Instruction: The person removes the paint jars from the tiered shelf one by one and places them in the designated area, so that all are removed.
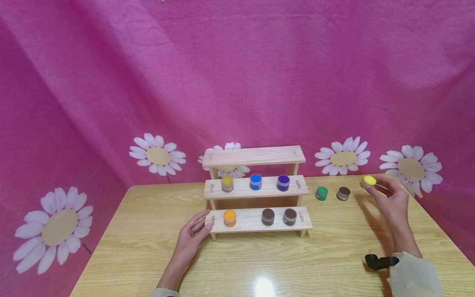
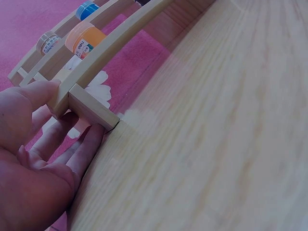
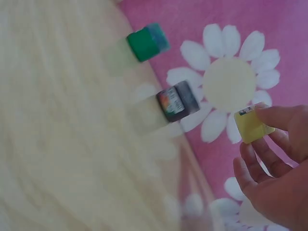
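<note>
My right hand [image 1: 393, 202] pinches a small yellow paint jar [image 1: 369, 180] between thumb and fingers, raised over the far right of the table. In the right wrist view the yellow jar [image 3: 250, 125] is held near its end. My left hand [image 1: 189, 239] grips the left end of the lowest step of a three-step wooden display rack [image 1: 248, 227]. The left wrist view has the thumb on top of that step and the fingers below, by the leg [image 2: 94, 108]. Nearest to the right hand stand a dark brown jar [image 1: 343, 193] and a green jar [image 1: 321, 193].
On the middle step stand an ochre jar [image 1: 227, 184], a blue jar [image 1: 255, 182] and a purple jar [image 1: 283, 182]. The lowest step bears an orange jar [image 1: 229, 218] and two dark jars [image 1: 268, 216]. A pink flowered cloth [image 1: 259, 82] hangs behind the wooden table [image 1: 141, 247].
</note>
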The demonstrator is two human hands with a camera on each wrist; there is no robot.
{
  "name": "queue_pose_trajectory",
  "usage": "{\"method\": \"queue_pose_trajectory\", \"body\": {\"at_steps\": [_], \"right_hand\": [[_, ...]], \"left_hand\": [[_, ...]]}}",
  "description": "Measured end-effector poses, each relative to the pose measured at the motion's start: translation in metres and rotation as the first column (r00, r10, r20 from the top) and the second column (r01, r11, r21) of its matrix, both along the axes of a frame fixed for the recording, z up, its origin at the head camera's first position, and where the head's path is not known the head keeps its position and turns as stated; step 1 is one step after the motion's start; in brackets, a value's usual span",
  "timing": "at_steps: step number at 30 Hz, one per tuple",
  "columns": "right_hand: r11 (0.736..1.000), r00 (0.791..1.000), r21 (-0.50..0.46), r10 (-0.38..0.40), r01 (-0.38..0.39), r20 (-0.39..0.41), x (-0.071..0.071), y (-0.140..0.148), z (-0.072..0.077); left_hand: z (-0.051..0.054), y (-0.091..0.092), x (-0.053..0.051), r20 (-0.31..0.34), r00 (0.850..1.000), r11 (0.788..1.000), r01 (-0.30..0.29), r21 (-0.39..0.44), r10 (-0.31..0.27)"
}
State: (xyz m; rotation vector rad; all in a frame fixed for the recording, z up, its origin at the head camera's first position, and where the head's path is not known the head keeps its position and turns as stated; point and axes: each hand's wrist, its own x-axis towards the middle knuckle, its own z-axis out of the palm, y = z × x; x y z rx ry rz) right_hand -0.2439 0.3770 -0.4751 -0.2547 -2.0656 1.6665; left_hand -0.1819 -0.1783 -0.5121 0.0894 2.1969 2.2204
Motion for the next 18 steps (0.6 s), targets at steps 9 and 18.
{"method": "queue_pose_trajectory", "body": {"at_steps": [9, 18], "right_hand": [[1.000, 0.992, 0.016, -0.016, 0.014, 0.123, -0.004, 0.011, -0.019], [0.997, 0.968, 0.075, -0.023, 0.005, 0.251, -0.006, 0.016, -0.028]], "left_hand": [[0.000, 0.000, -0.001, 0.026, 1.000, 1.000, -0.007, -0.008, 0.007], [0.000, -0.001, -0.001, 0.041, 0.999, 1.000, -0.005, 0.013, 0.005]]}}
